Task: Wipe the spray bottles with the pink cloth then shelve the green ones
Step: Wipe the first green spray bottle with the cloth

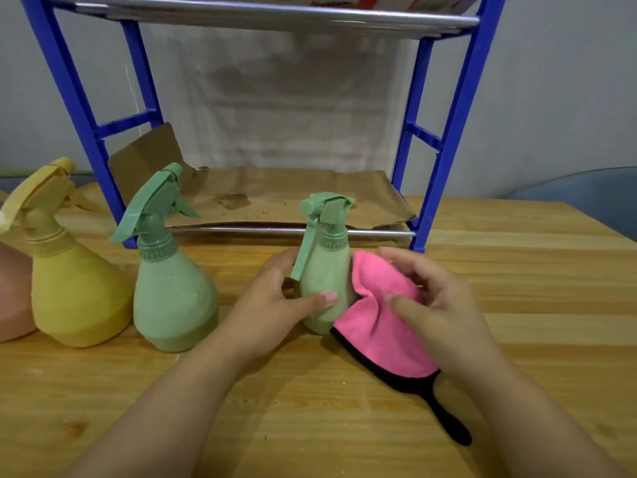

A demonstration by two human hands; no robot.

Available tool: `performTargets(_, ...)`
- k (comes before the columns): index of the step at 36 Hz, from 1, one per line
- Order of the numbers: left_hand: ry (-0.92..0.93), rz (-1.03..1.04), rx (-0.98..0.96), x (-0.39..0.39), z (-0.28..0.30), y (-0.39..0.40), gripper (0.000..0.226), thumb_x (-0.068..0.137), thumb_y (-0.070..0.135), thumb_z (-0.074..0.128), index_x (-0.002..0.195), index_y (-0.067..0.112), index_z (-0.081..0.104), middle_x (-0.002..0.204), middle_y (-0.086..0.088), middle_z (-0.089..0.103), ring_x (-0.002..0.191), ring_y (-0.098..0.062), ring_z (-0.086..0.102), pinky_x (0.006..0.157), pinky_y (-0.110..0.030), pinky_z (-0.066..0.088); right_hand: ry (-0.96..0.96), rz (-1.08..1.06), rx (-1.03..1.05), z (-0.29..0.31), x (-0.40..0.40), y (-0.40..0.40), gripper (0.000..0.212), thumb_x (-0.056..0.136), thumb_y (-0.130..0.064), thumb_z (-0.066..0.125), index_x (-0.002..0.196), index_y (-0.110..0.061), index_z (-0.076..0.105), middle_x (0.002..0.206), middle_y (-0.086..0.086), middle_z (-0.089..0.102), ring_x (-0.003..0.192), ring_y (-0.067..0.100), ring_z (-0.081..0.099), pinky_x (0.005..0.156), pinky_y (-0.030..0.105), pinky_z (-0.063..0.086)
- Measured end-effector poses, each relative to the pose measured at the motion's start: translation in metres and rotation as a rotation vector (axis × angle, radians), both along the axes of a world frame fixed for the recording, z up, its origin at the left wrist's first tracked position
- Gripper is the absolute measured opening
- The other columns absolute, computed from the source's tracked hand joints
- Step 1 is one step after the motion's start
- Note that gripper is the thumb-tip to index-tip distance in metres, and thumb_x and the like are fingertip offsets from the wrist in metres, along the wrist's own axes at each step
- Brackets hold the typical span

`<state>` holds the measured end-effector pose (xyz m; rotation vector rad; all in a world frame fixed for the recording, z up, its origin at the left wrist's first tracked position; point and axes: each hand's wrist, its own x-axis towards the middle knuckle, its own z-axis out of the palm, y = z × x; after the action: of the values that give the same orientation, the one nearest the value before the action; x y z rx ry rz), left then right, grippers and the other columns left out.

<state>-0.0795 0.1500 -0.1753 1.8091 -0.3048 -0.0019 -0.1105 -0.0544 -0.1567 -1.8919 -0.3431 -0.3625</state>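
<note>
A small green spray bottle (324, 270) is held upright on the wooden surface (517, 270), just in front of the blue shelf rack (444, 139). It is gripped by the left hand (272, 301), whose thumb is laid across the near side of the body while the fingers are curled behind it. The pink cloth (375, 319), edged in black with a black loop trailing toward the near right, is pinched in the grip of the right hand (441, 305) and is pressed against the right side of the bottle.

A larger green spray bottle (172, 291) is seen standing to the left, well apart from the held one, with a yellow spray bottle (72, 291) just beside it further left. At the far left edge, part of a pinkish rounded thing (12, 298) is cut off by the frame; what it is cannot be told.

The lowest shelf of the rack is lined with torn brown cardboard (275, 198), and an upper shelf is carried on metal rods (275, 15).
</note>
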Motion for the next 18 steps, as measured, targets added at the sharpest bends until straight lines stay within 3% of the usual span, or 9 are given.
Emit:
performTargets(2, 0.014, 0.002, -0.033, 0.001, -0.001, 0.0, 0.072, 0.056, 0.047, 0.08, 0.122, 0.045, 0.051, 0.129, 0.007, 0.057, 0.115, -0.018, 0.058, 0.091, -0.045, 0.052, -0.031, -0.028, -0.018, 0.004, -0.002, -0.001, 0.059, 0.075, 0.014, 0.067, 0.103, -0.038, 0.062, 0.085, -0.018, 0.064, 0.08, -0.009, 0.058, 0.072, 0.008, 0.045)
performTargets(6, 0.033, 0.016, -0.072, 0.002, -0.004, -0.001, 0.072, 0.056, 0.047, 0.083, 0.121, 0.047, 0.05, 0.131, 0.005, 0.055, 0.116, -0.022, 0.058, 0.091, -0.046, 0.052, -0.134, -0.076, -0.151, 0.008, -0.001, -0.005, 0.039, 0.073, 0.004, 0.075, 0.093, -0.029, 0.067, 0.091, -0.011, 0.065, 0.088, 0.002, 0.061, 0.078, 0.017, 0.049)
performTargets(11, 0.019, 0.032, -0.07, -0.002, 0.0, -0.002, 0.064, 0.069, 0.032, 0.081, 0.124, 0.039, 0.049, 0.122, 0.01, 0.06, 0.109, -0.016, 0.062, 0.084, -0.041, 0.057, -0.242, 0.035, -0.222, 0.009, -0.001, -0.009, 0.03, 0.073, -0.004, 0.066, 0.074, -0.034, 0.063, 0.083, -0.002, 0.06, 0.075, 0.014, 0.055, 0.063, 0.019, 0.042)
performTargets(14, 0.045, -0.003, -0.152, -0.002, 0.005, -0.001, 0.06, 0.074, 0.017, 0.076, 0.127, 0.026, 0.05, 0.117, 0.006, 0.065, 0.101, -0.013, 0.066, 0.078, -0.033, 0.058, -0.256, 0.114, -0.213, 0.011, -0.001, -0.012, 0.032, 0.073, 0.0, 0.061, 0.081, -0.03, 0.064, 0.084, -0.009, 0.062, 0.078, 0.012, 0.058, 0.067, 0.022, 0.044)
performTargets(16, 0.083, -0.027, -0.209, -0.003, 0.008, 0.0, 0.061, 0.071, 0.02, 0.076, 0.127, 0.024, 0.05, 0.118, 0.006, 0.065, 0.1, -0.011, 0.067, 0.074, -0.025, 0.057, -0.267, 0.128, -0.226, 0.011, 0.0, -0.013, 0.033, 0.074, -0.001, 0.061, 0.085, -0.031, 0.066, 0.083, -0.015, 0.061, 0.079, 0.008, 0.059, 0.07, 0.016, 0.043)
performTargets(18, 0.115, -0.028, -0.23, -0.004, 0.011, 0.0, 0.068, 0.064, 0.028, 0.075, 0.127, 0.026, 0.049, 0.122, 0.008, 0.062, 0.107, -0.011, 0.064, 0.08, -0.027, 0.057, -0.268, 0.148, -0.221, 0.012, 0.0, -0.012, 0.025, 0.075, -0.009, 0.065, 0.087, -0.032, 0.068, 0.084, -0.017, 0.062, 0.079, 0.008, 0.06, 0.071, 0.015, 0.044)
